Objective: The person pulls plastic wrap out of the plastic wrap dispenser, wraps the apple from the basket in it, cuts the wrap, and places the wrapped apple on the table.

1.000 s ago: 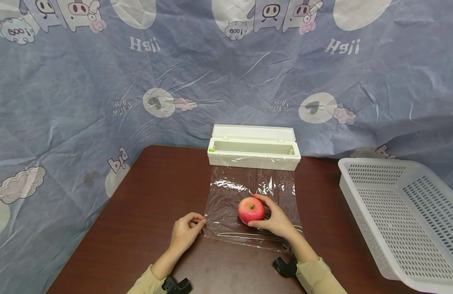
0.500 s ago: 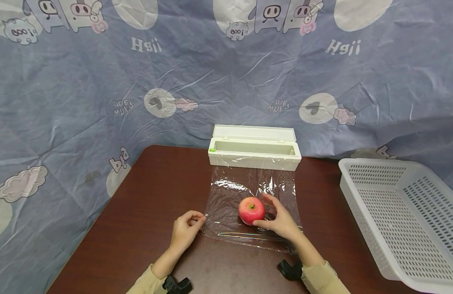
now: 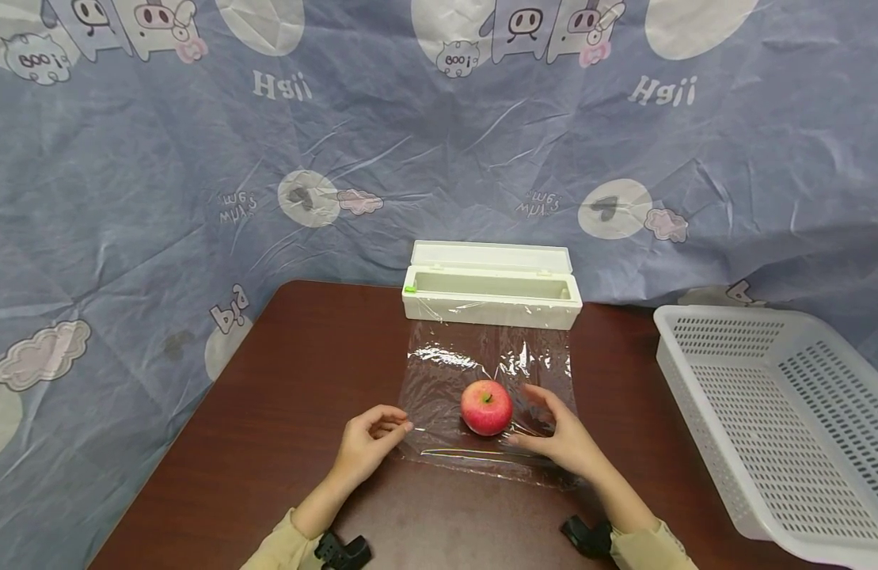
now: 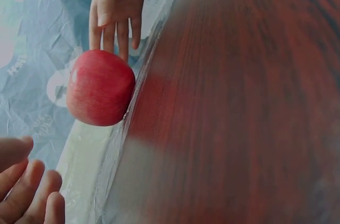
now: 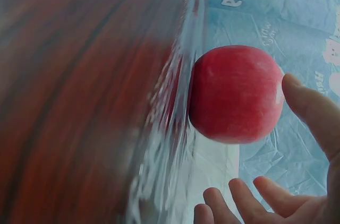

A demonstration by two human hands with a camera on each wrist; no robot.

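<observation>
A red apple [image 3: 486,408] sits stem up on a sheet of clear cling film [image 3: 439,388] spread over the table. To its right my right hand [image 3: 570,442] has thumb and fingers spread, a gap between them and the apple in the head view. My left hand [image 3: 369,443] is at the film's left edge with fingers loosely bent. The left wrist view shows nothing between those fingers [image 4: 36,192]. The film runs back to a white cling film box [image 3: 492,310], its lid raised.
A white perforated plastic basket [image 3: 705,443] stands at the right of the brown wooden table [image 3: 267,419]. Behind the table hangs a blue printed cloth [image 3: 439,150]. Each wrist wears a black band [image 3: 344,552].
My right hand has let go of the apple and drawn back to the right. My left fingers have loosened from the film's edge and shifted slightly right. The apple stays put.
</observation>
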